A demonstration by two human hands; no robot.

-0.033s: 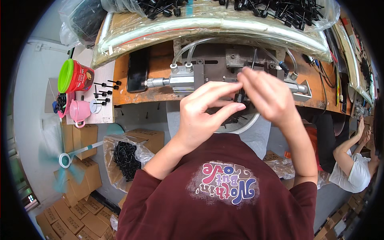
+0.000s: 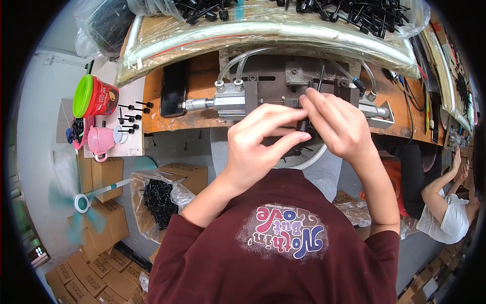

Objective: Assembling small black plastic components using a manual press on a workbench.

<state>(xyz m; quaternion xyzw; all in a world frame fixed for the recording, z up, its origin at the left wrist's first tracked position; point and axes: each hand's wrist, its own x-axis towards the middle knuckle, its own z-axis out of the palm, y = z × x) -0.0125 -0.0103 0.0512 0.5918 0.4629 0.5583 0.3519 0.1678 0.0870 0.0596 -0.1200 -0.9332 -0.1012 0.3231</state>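
Note:
In front of the clamping fixture (image 2: 263, 91) my two hands come together. My left hand (image 2: 251, 144) pinches a small black part (image 2: 303, 124) between thumb and forefinger; most of it is hidden by fingers. Close against it, my right hand (image 2: 340, 124) has its fingers pressed together, and whatever they grip cannot be made out. A thin dark rod (image 2: 321, 76) stands up from the fixture just beyond my right fingertips. Below the hands sits a round tray (image 2: 311, 161) with black parts in it.
Several black stemmed parts (image 2: 132, 118) lie left beside a red tub (image 2: 104, 98) and a pink cup (image 2: 103, 139). A phone (image 2: 173, 91) rests on the bench. A fan (image 2: 81, 203) and a bag of black parts (image 2: 160, 202) are lower left. Another person (image 2: 445, 218) sits right.
My right hand has shifted slightly, its fingers now lower and closer together against my left fingertips. The left hand has stayed in place.

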